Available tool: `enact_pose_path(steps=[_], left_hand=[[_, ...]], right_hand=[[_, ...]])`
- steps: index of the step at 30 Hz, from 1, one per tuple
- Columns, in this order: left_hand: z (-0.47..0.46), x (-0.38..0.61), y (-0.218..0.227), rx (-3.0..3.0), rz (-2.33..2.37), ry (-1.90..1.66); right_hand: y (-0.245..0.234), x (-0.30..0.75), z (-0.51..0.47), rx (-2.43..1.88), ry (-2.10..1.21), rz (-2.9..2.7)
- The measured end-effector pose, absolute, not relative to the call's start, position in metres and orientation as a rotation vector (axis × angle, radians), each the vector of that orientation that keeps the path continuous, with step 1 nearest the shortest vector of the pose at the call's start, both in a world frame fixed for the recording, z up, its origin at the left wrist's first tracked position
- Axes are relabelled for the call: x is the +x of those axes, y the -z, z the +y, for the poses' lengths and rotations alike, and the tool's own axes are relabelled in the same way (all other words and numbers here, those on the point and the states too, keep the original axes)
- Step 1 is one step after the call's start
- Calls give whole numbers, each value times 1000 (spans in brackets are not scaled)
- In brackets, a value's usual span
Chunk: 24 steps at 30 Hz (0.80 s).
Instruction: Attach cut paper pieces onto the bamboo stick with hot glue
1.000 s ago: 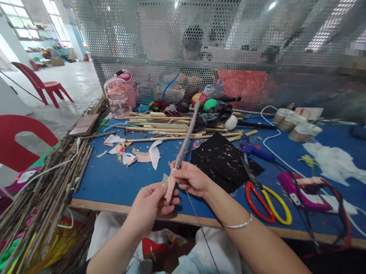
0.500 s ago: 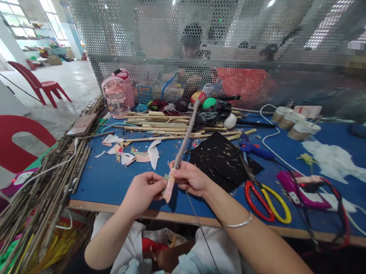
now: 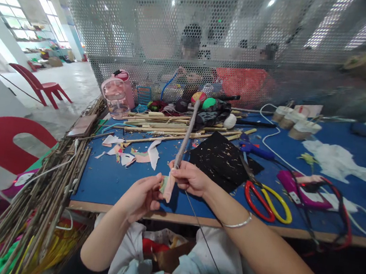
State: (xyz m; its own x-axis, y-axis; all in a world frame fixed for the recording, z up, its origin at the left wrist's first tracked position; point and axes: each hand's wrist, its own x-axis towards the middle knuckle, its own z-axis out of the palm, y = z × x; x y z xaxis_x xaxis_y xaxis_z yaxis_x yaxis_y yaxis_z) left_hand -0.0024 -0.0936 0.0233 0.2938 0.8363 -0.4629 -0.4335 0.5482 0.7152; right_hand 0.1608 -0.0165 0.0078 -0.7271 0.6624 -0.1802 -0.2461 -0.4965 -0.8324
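My right hand [image 3: 193, 179], a silver bangle on its wrist, pinches the near end of a grey wooden stick [image 3: 188, 133] that slants away over the table. Wrapped at this end is a pale pink strip, fabric or paper [image 3: 169, 189], with a greenish patch on its left edge. Close against that edge is my left hand [image 3: 141, 196], its fingers loosely curled and apart; whether a fingertip touches the strip I cannot tell. A thin dark wire or rod [image 3: 199, 226] runs from below my right hand to my lap.
On the blue table [image 3: 96, 188] lie torn scraps [image 3: 140, 156], bamboo sticks [image 3: 157, 125], black cloth [image 3: 216, 159], red-and-yellow scissors [image 3: 266, 205], a blue glue gun [image 3: 257, 151] and a purple power strip [image 3: 293, 186] with cables. A perforated metal screen [image 3: 156, 31] stands behind; people are beyond it.
My left hand has loosened its pinch on the strip and moved slightly left, fingers spreading. My right hand and the stick have stayed in place.
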Motion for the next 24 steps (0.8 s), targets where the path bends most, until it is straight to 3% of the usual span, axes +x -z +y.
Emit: enact_pose_path(steps=[5,8,15,24], left_hand=[[-114,11,-15,218,635,-675],[-122,26,-16,198,541,-762],[-114,41,-15,439,979,-1200],[-113,27,-16,1155,1386,-1243]], right_hand=[[-8,161,-17,-640,-2208,-1121],[-9,162,-18,-628,-2212,-1109],[-6,161,-18,-686,-2206,-1117],[-4,157,-16,-716,-2244,-1090]])
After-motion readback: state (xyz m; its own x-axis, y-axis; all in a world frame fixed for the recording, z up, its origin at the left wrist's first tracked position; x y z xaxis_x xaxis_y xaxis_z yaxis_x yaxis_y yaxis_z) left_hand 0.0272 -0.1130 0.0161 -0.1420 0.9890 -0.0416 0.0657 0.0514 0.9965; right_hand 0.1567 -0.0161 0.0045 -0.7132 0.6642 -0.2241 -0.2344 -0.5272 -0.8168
